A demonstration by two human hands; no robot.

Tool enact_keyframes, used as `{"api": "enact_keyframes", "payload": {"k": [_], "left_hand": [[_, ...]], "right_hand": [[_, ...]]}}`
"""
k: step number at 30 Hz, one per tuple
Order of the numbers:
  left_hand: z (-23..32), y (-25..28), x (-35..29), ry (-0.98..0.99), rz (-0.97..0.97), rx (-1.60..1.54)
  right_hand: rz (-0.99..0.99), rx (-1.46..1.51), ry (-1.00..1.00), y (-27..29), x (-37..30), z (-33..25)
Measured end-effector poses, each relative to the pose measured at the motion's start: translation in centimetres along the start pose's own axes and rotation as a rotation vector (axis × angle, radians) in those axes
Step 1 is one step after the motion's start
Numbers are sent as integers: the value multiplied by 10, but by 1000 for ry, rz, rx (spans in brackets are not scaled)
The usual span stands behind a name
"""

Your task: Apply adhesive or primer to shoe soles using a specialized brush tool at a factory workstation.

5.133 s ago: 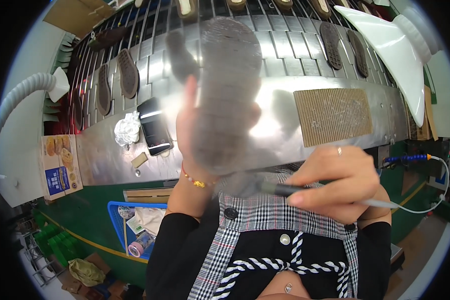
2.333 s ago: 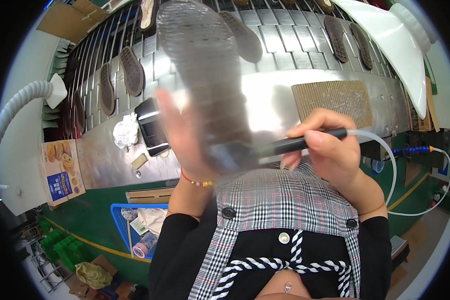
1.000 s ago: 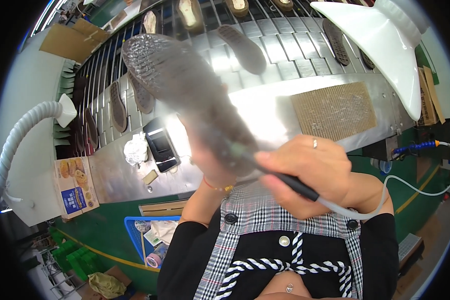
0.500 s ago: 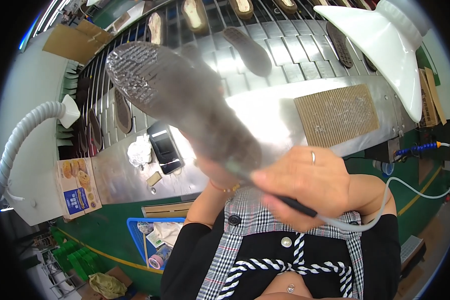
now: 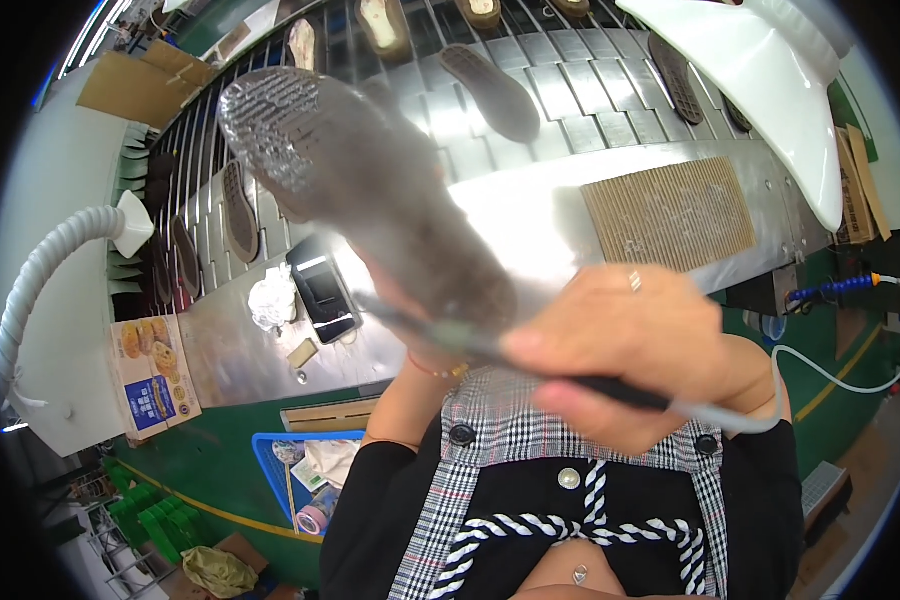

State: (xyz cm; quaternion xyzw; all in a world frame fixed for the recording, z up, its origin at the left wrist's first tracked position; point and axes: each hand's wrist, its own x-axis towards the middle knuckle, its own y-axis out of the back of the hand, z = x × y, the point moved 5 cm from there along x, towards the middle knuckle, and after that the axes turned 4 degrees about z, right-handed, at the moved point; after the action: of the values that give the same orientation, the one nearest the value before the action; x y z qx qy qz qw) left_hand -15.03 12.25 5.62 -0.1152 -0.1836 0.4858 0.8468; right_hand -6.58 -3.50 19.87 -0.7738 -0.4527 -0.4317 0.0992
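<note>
Right hand (image 5: 630, 345) grips hose-fed brush (image 5: 475, 346)

It closes round the black handle (image 5: 620, 390), hose (image 5: 730, 417) leaving rightward. From beneath, the left hand (image 5: 383, 284) grips the brown shoe (image 5: 380, 180), presumably to keep it underside-up. The shoe lies left and far of the right-hand grip, glossy toe (image 5: 270, 128) farthest; brush contact is unclear.

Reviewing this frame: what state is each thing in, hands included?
Left hand: gripping the dark shoe-shaped piece, partly hidden behind it
Right hand: closed around the black-handled tool
Dark shoe-shaped piece: raised, tilted, toe end glossy
Black-handled tool: gripped, pale hose attached, tip blurred
Phone: lying screen up; lit or not, unclear
White wad: crumpled
Corrugated board: lying flat
Blue basket: open, holding items
Loose sole: lying unheld
</note>
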Motion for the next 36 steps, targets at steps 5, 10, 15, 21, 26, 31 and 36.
{"api": "enact_keyframes", "payload": {"k": [5,10,15,21,26,31,36], "left_hand": [[9,-21,8,341,-159,-918],[17,-25,12,307,-179,-1014],[22,-36,8,537,-484,-1281],[14,-35,5,676,-363,-1183],[7,-51,1,831,-258,-1161],[-20,-48,4,913,-180,-1025],[-97,-49,0,1206,-345,-1089]], "right_hand": [[-132,-106,-126,12,-22,7],[-137,13,-114,14,-27,2],[-272,2,-95,14,-36,3],[-324,24,-75,22,-40,3],[-246,-41,-167,48,-35,20],[-304,148,-147,78,-48,19],[187,104,-474,126,-119,56]]}}
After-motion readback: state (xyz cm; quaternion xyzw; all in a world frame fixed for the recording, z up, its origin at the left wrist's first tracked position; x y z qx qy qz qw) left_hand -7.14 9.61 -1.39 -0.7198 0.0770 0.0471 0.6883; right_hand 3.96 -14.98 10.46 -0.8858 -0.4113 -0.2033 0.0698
